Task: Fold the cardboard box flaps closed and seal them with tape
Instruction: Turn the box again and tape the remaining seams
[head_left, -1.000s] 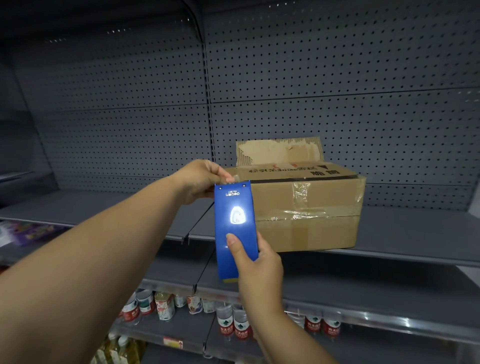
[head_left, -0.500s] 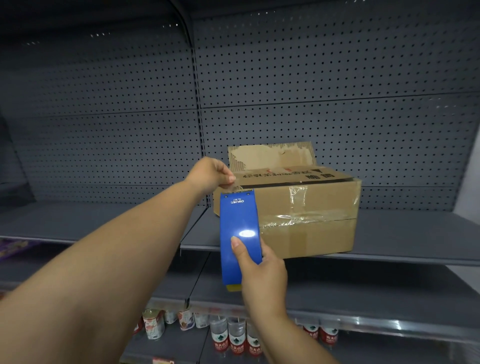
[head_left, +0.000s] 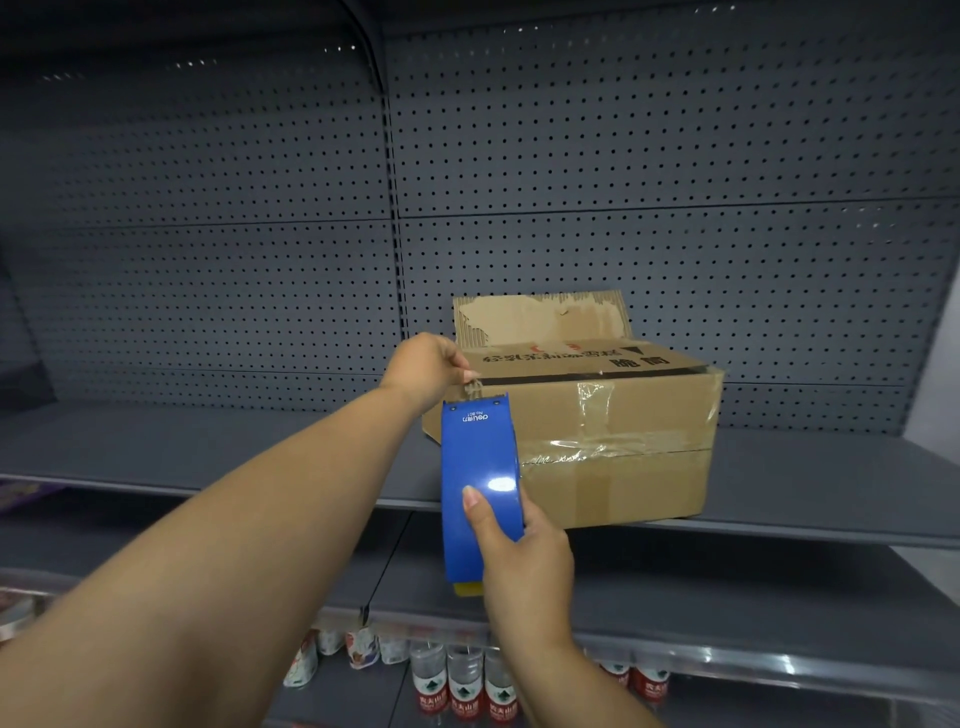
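Note:
A brown cardboard box (head_left: 613, 441) sits on a grey shelf (head_left: 805, 483), with old clear tape across its front. Its near top flap lies down flat, and a torn rear flap (head_left: 540, 317) stands upright behind it. My right hand (head_left: 519, 561) grips a blue tape dispenser (head_left: 480, 478), held upright in front of the box's left end. My left hand (head_left: 426, 369) is at the box's top left corner, fingers pinched on the tape end (head_left: 472, 387) just above the dispenser's top.
A grey perforated back panel (head_left: 623, 156) rises behind the shelf. Lower shelves hold bottles with red labels (head_left: 462, 691) and small cans (head_left: 332, 654). Purple packets (head_left: 21, 493) lie at the far left.
The dispenser has risen slightly against the box's left front, and my left hand stays pinched at the corner above it. The view has shifted a little to the left.

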